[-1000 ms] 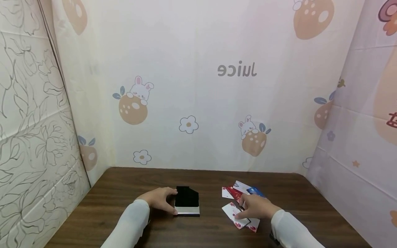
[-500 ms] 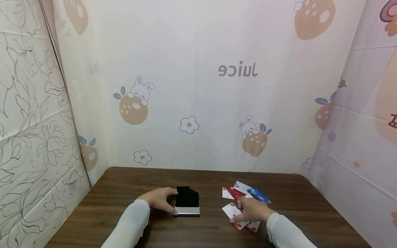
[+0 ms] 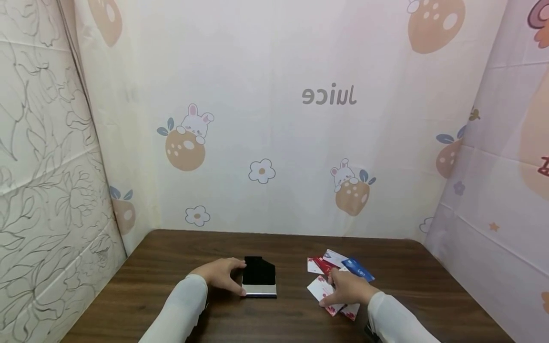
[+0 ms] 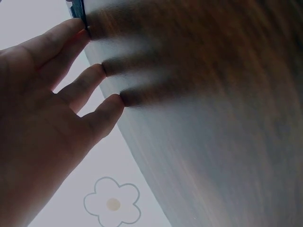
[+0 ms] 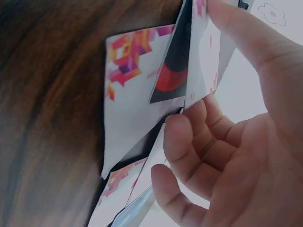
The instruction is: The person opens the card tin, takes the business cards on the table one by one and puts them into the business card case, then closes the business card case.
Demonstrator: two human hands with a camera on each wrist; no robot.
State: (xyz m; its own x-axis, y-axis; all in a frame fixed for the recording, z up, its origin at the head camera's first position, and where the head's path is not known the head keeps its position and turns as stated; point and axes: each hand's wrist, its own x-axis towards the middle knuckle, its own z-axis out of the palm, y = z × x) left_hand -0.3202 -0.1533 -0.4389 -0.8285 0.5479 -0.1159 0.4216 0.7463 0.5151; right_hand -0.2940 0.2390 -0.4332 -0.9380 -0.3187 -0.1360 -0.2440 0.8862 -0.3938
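Observation:
In the head view, my left hand is at the left edge of an opened metal card case with a black inside. Its thumb is by the near left corner, its index finger by the far left corner. Its other fingertips stand on the table in the left wrist view. My right hand pinches a white business card with red flowers, tilted up under the thumb. Behind it shows a black and red card, over another white card with a pink and orange pattern.
Beyond the right hand lie a red card, a blue card and a couple of white cards, overlapping. The brown wooden table ends at a printed curtain behind.
The right hand has shifted slightly left and nearer over the flowered cards, uncovering more of the blue card. The left hand and card case stay in place.

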